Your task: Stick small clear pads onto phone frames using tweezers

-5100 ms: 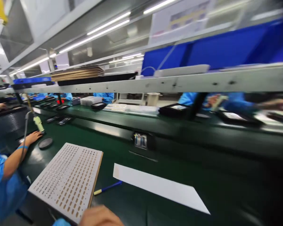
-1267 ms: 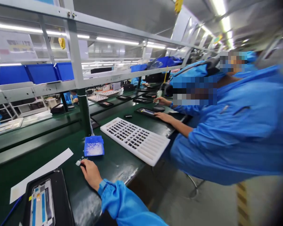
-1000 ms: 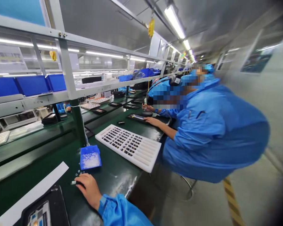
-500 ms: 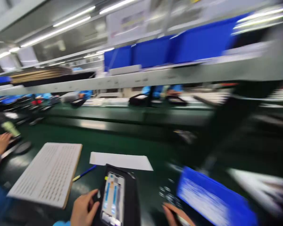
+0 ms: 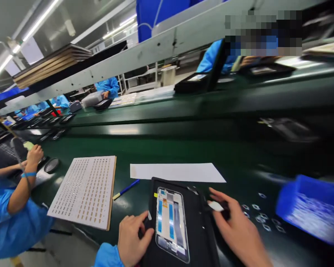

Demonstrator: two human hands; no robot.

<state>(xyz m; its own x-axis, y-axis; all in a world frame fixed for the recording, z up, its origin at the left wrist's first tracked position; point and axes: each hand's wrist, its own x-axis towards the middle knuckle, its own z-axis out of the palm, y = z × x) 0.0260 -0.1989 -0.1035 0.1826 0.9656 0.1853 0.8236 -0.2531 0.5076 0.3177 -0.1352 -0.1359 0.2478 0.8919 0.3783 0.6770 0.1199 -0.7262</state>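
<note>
The phone frame [image 5: 171,224] lies flat in the left part of a black tray [image 5: 196,222], on the green table [image 5: 122,150]. Its long axis goes away from the person, and the far end leans a little to the left. Two blue strips [image 5: 171,219] run along this same axis, and a yellow tab [image 5: 155,194] sits at the frame's far left corner. The tray points almost the same way; its near end is cut by the border of the view.

The left hand [image 5: 135,237] is at the left edge of the tray, forefinger and thumb bent towards it; I cannot tell if these fingers grip the edge. The right hand [image 5: 236,230] is beside the right edge, with forefinger and thumb apart. A small white piece [image 5: 215,206] shows between them, but whether it is pinched I cannot tell.

For room, the far side is tight at first: a white paper strip [image 5: 175,172] lies crosswise just beyond the tray. Behind the strip, a broad stretch of the green surface reaches to a raised ledge. On the left, a pen [image 5: 126,189] lies in the gap before a perforated board [image 5: 86,191]. On the right, past the hand, loose rings [image 5: 263,216] are scattered near a blue bin [image 5: 297,183].
</note>
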